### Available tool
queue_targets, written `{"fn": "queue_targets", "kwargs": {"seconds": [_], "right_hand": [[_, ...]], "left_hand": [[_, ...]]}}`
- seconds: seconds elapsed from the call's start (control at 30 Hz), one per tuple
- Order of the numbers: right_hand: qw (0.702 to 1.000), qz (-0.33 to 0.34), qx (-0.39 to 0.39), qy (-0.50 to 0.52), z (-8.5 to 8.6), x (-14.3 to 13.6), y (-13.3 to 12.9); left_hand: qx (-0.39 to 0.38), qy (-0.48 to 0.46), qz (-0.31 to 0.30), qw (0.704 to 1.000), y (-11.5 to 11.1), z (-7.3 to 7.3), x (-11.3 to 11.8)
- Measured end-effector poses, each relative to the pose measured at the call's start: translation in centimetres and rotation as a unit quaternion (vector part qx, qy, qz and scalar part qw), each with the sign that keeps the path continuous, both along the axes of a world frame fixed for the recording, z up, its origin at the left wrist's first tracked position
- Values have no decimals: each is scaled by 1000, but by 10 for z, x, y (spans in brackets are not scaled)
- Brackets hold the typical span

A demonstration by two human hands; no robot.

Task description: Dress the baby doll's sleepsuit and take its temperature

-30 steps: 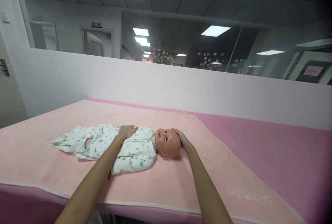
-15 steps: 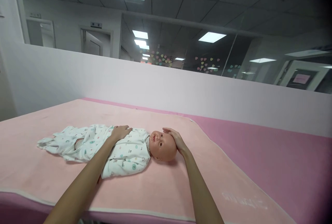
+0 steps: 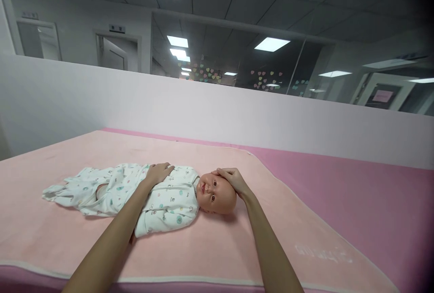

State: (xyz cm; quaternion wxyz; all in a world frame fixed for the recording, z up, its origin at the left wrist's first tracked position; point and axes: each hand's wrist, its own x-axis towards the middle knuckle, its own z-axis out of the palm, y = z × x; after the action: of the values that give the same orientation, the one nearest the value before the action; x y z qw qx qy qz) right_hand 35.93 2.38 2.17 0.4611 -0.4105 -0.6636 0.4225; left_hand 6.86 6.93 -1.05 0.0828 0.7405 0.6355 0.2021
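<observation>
A baby doll (image 3: 217,193) lies on its back across a peach-coloured mat, its bald head to the right and its face up. It wears white printed baby clothes (image 3: 169,207), with the legs of the outfit stretched out to the left. My left hand (image 3: 159,173) rests flat on the doll's torso, fingers extended over the cloth. My right hand (image 3: 232,179) lies along the far side and top of the doll's head, its fingers stretched out and touching the head. The doll's far arm is hidden.
The peach mat (image 3: 271,234) has a white edge and covers a pink padded surface (image 3: 356,202). A low white wall (image 3: 203,107) runs along the back, with a glass window above it bearing heart stickers (image 3: 266,79). A doorway (image 3: 117,53) shows beyond.
The camera view has shifted slightly. The doll's head has turned a little, showing more of its face toward me. My right hand stays on the head and my left hand on the torso.
</observation>
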Motion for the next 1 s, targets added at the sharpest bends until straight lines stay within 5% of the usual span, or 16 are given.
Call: {"fn": "queue_targets", "kwargs": {"seconds": [1.0], "right_hand": [[999, 26, -36, -21, 0, 3, -3]], "left_hand": [[6, 3, 2, 1000, -4, 1, 2]]}}
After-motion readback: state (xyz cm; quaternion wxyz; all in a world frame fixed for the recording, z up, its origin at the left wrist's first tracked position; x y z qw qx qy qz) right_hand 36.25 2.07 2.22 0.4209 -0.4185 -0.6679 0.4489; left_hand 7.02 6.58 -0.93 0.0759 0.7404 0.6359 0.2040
